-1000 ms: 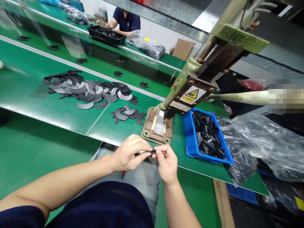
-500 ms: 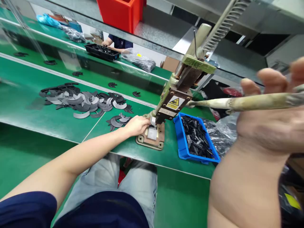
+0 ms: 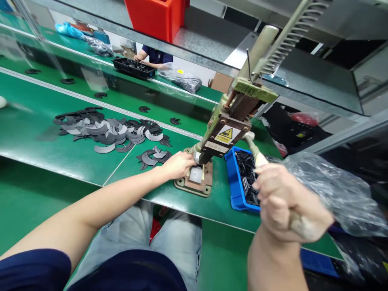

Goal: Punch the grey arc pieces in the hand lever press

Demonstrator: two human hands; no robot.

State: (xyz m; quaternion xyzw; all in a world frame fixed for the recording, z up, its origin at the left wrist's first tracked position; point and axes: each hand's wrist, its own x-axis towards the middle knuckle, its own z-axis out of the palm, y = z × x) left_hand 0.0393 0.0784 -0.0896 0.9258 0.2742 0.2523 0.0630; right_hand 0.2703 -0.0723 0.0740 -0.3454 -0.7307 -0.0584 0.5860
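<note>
A green hand press (image 3: pixel 223 131) with a yellow warning label stands on the green workbench. My right hand (image 3: pixel 283 198) is wrapped round its lever (image 3: pixel 256 153), which slopes down toward me. My left hand (image 3: pixel 180 165) reaches to the foot of the ram, fingers pressed together at the press base (image 3: pixel 208 180); whatever they pinch is hidden. A pale rectangular block (image 3: pixel 196 174) shows on the base just in front of the ram. Left of my left hand lies a small group of dark curved pieces (image 3: pixel 150 157), with a larger pile of curved pieces (image 3: pixel 104 130) farther left.
A blue bin (image 3: pixel 235 188) full of black parts stands right of the press, partly behind my right hand. Clear plastic bags (image 3: pixel 327 186) lie beyond it. A red bin (image 3: pixel 154 18) sits on the shelf above. Across the bench, a person works at a black tray (image 3: pixel 133 68).
My right hand has swung the lever down and closed round it; before, its fingers were spread behind the raised lever. My left hand stays at the press base.
</note>
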